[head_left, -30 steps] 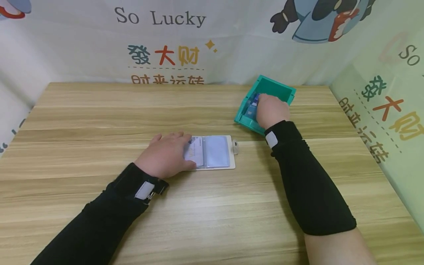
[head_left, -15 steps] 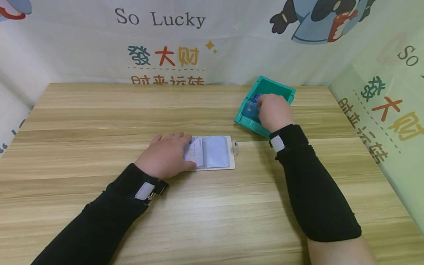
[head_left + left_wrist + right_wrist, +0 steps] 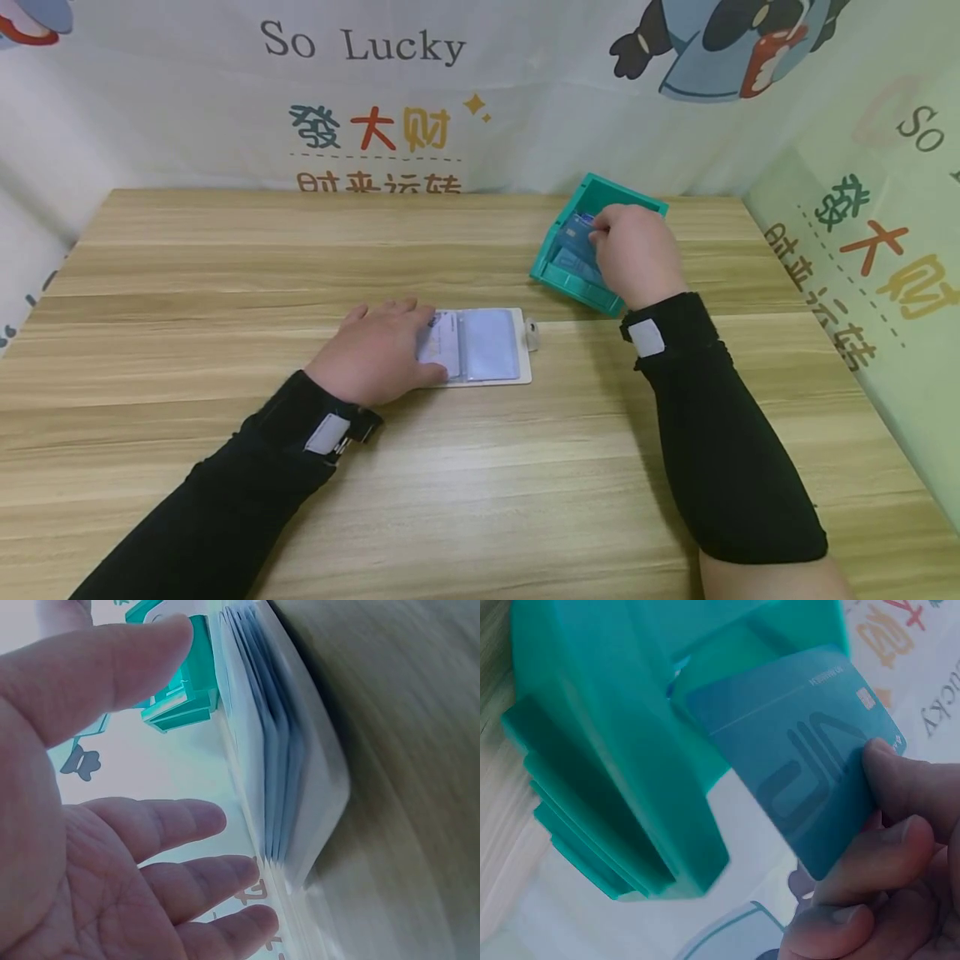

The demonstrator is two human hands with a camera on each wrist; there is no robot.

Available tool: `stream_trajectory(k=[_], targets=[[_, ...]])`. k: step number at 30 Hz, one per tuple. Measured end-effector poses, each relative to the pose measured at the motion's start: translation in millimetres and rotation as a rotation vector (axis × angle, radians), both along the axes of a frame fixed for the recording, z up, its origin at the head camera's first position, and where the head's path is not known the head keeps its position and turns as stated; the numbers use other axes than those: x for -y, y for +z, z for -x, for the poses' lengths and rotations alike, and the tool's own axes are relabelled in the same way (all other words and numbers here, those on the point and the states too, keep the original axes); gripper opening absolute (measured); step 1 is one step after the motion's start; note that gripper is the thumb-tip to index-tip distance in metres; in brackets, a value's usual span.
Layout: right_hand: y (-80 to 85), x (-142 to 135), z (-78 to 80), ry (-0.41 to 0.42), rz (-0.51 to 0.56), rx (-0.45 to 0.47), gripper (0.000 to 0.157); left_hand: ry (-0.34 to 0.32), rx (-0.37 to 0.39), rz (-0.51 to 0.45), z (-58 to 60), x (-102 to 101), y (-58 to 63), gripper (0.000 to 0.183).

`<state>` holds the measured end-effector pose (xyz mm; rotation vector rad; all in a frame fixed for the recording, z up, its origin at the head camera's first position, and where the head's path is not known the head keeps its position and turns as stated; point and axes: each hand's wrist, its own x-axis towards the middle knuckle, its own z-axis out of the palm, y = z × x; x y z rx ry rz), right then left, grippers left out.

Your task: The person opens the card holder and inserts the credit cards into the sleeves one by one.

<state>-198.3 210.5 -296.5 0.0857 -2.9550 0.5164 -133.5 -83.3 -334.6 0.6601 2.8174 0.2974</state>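
Note:
A blue bank card [image 3: 780, 761] with a small chip is pinched between thumb and fingers of my right hand [image 3: 639, 254]. In the head view this card slants over the teal plastic bin [image 3: 572, 289], and another blue card [image 3: 576, 265] shows lower in the bin. An open card holder [image 3: 491, 343] lies on the table. Its left side shows a pale card [image 3: 442, 343] in a sleeve, partly covered by my left hand [image 3: 375, 350]. The left hand rests there with extended fingers; in the left wrist view the holder's stacked clear sleeves [image 3: 262, 742] show edge-on.
The wooden table [image 3: 480, 500] runs back to a white printed cloth [image 3: 525, 125] behind it. Another printed cloth [image 3: 885, 250] hangs along the right side. A snap tab [image 3: 532, 335] sticks out from the holder's right edge.
My right hand has drawn back slightly to the right, and the blue card has come up into clearer view in the bin. The left hand and card holder stay put.

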Motion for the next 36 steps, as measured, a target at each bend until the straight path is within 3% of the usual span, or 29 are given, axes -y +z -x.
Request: stream_trajectory(k=[7,17,23,31,36], targets=[[3.8,7,-13.0,0.064,0.1,-0.03,0.025,-0.002,-0.011,0.0,0.1,-1,0.0,0.08],[-6.3,35,-24.8,0.226,0.286,0.069,0.017,0.022,-0.044,-0.066,-3.2,-2,2.8,0.081],[-15.6,52,-29.7,0.278,0.386,0.114,0.014,0.021,-0.066,-0.137,-5.7,-3,5.3,0.082],[-24.2,64,-37.2,0.365,0.516,0.204,0.024,0.037,-0.02,-0.398,-7.4,-10,6.7,0.08],[-27.2,70,-41.5,0.419,0.589,0.253,0.035,0.1,0.032,-0.565,-7.1,-13,4.6,0.074]])
